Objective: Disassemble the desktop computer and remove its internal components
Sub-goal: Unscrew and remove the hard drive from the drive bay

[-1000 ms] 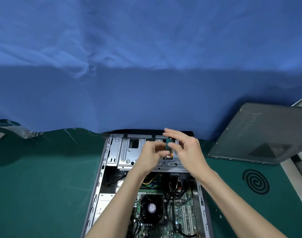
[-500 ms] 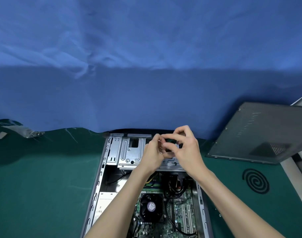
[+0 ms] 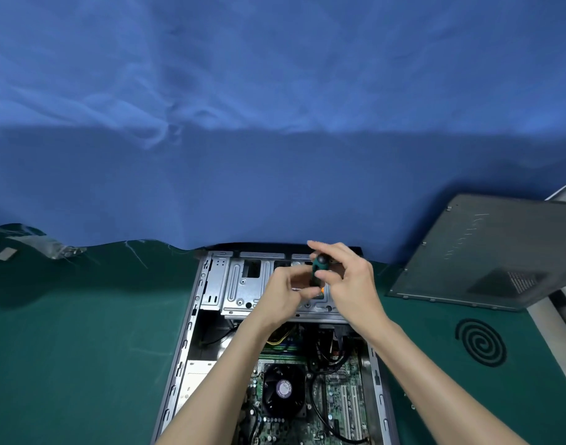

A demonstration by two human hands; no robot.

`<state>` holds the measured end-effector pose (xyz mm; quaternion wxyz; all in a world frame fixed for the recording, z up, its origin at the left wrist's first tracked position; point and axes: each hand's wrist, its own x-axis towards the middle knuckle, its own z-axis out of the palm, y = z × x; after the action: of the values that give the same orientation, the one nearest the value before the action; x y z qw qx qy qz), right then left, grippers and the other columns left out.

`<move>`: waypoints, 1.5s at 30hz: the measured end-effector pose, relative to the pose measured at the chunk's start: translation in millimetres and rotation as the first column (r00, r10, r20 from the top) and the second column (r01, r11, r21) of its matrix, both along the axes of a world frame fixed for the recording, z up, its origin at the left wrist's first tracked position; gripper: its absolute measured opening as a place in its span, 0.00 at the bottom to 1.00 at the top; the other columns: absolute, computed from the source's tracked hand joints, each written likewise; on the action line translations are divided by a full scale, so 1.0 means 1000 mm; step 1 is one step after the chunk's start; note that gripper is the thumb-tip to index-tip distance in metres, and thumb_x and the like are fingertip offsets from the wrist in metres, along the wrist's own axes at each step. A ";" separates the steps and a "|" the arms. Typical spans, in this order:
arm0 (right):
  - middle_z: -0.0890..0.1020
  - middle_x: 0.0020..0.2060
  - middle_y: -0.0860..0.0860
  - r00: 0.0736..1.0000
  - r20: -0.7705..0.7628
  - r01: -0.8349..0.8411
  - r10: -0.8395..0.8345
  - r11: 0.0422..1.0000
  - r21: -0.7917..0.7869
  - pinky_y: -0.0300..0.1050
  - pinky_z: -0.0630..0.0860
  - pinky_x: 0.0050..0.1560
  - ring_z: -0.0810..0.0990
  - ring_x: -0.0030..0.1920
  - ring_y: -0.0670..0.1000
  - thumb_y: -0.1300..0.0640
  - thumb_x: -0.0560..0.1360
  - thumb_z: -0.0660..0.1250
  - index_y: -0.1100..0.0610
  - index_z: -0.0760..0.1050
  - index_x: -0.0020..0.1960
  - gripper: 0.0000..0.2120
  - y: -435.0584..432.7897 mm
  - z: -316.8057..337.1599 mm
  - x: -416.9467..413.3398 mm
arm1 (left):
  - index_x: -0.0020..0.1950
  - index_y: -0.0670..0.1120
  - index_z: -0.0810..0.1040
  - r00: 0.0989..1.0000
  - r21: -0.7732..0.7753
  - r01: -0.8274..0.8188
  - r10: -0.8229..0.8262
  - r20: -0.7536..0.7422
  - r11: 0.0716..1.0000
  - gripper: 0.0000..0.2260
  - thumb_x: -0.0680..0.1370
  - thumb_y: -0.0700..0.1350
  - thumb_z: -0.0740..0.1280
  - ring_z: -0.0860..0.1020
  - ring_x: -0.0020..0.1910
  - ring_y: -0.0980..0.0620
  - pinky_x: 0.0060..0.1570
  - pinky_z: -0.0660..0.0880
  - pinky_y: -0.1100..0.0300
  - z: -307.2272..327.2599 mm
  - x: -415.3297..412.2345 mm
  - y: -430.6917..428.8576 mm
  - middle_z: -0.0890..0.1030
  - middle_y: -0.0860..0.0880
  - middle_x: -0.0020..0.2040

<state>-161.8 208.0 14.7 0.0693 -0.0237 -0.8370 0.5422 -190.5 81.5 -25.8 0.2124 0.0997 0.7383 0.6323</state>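
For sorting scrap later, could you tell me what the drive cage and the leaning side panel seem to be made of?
Drive cage: likely bare sheet steel, silvery, with stamped ribs and holes. Side panel: probably painted sheet metal, matt dark grey, with a perforated vent.

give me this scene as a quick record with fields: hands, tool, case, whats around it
tool: green-handled screwdriver, upright over the drive cage
right hand: grips the screwdriver handle
left hand: fingers curled at the screwdriver's lower end
computer case: lying open on the green mat
inside: fan, board and cables in place
side panel: off, propped at the right
backdrop: blue cloth
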 end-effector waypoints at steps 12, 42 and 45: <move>0.81 0.48 0.51 0.999 0.036 -0.020 0.022 0.999 -0.041 0.32 0.75 0.51 0.80 0.51 0.49 0.74 0.70 0.68 0.57 0.81 0.55 0.18 0.003 0.003 -0.002 | 0.48 0.39 0.79 0.999 -0.004 -0.046 0.046 -0.006 0.999 0.07 0.74 0.30 0.67 0.79 0.44 0.53 0.48 0.76 0.63 0.000 0.000 0.002 0.82 0.45 0.44; 0.81 0.52 0.48 0.997 0.071 -0.014 0.022 0.995 -0.102 0.38 0.76 0.56 0.79 0.54 0.44 0.69 0.72 0.69 0.55 0.81 0.56 0.16 0.005 0.003 -0.006 | 0.49 0.41 0.78 0.996 -0.163 -0.041 0.028 -0.083 0.986 0.06 0.74 0.34 0.69 0.80 0.43 0.50 0.50 0.77 0.53 -0.013 -0.010 0.002 0.81 0.47 0.43; 0.74 0.51 0.46 0.998 0.066 -0.013 0.014 1.000 -0.019 0.35 0.72 0.54 0.75 0.54 0.45 0.64 0.71 0.73 0.52 0.83 0.52 0.12 0.002 0.000 -0.005 | 0.51 0.41 0.75 0.997 -0.159 -0.055 0.044 -0.067 0.986 0.12 0.71 0.35 0.73 0.79 0.40 0.42 0.47 0.79 0.47 -0.011 -0.008 0.004 0.80 0.43 0.43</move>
<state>-166.5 209.6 15.1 0.0379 -0.0365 -0.8340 0.5492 -198.5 85.2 -36.3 0.1804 0.0840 0.7954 0.5725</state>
